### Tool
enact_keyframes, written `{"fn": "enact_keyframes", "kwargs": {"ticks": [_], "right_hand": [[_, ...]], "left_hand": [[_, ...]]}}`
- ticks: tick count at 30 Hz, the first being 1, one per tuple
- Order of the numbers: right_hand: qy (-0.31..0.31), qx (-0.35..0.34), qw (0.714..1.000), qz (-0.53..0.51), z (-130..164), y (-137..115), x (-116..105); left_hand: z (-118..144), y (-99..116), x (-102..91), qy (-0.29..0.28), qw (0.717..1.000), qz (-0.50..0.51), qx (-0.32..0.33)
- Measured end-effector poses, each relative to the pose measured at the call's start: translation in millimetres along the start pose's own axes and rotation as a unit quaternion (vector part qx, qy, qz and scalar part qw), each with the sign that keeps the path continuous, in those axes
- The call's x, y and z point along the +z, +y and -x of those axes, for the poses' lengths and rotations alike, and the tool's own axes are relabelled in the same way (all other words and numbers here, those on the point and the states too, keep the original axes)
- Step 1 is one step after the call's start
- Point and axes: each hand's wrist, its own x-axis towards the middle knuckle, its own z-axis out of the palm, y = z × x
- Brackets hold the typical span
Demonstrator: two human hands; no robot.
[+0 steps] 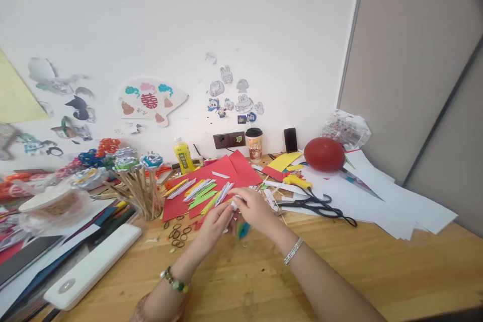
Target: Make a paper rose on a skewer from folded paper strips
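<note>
My left hand (219,221) and my right hand (253,207) meet above the front of the table, both closed with fingertips pinching a small white piece of paper (235,204). Much of that piece is hidden by the fingers. Below the hands a blue-green piece (243,230) shows; whether it is joined to the white one I cannot tell. Just beyond lie red sheets (217,168) bearing white strips (224,193), green strips (204,197) and yellow strips (176,188). Several rubber bands (177,234) are scattered left of my left hand.
Black-handled scissors (320,207) and a yellow-handled tool (298,181) lie to the right, near white paper (400,211) and a red balloon (324,154). Behind stand a lidded cup (254,146), yellow bottle (183,156) and phone (290,140). Bundled sticks (141,196) and a white device (94,266) are left.
</note>
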Motion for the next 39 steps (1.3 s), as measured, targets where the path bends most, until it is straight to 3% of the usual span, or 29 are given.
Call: {"fn": "enact_keyframes", "kwargs": {"ticks": [4, 10, 15, 20, 26, 30, 35, 39], "right_hand": [[0.024, -0.005, 1.000, 0.007, 1, 0, 2], [0.018, -0.014, 1.000, 0.007, 0, 1, -3], [-0.016, -0.030, 0.999, 0.002, 0, -3, -3], [-0.005, -0.038, 0.999, 0.017, 0, 1, -3], [0.005, -0.043, 0.999, 0.023, 0, 7, -2], [0.001, -0.031, 0.999, 0.019, 1, 5, 1], [0.021, -0.002, 1.000, 0.016, 2, 2, 7], [0.043, 0.018, 0.999, 0.021, 3, 1, 10]], "left_hand": [[-1, 1, 1.1, 0.023, 0.999, 0.045, -0.009], [-1, -1, -3.1, -0.034, 0.985, 0.165, -0.039], [2, -1, -1.7, -0.062, 0.970, 0.221, -0.079], [1, -4, -0.5, -0.076, 0.962, 0.251, -0.079], [1, -2, 0.9, -0.018, 0.994, 0.100, -0.037], [1, -2, 1.0, 0.034, 0.999, -0.007, -0.015], [-1, -13, 1.2, 0.101, 0.977, -0.178, 0.062], [0, -17, -1.3, 0.114, 0.956, -0.264, 0.059]]}}
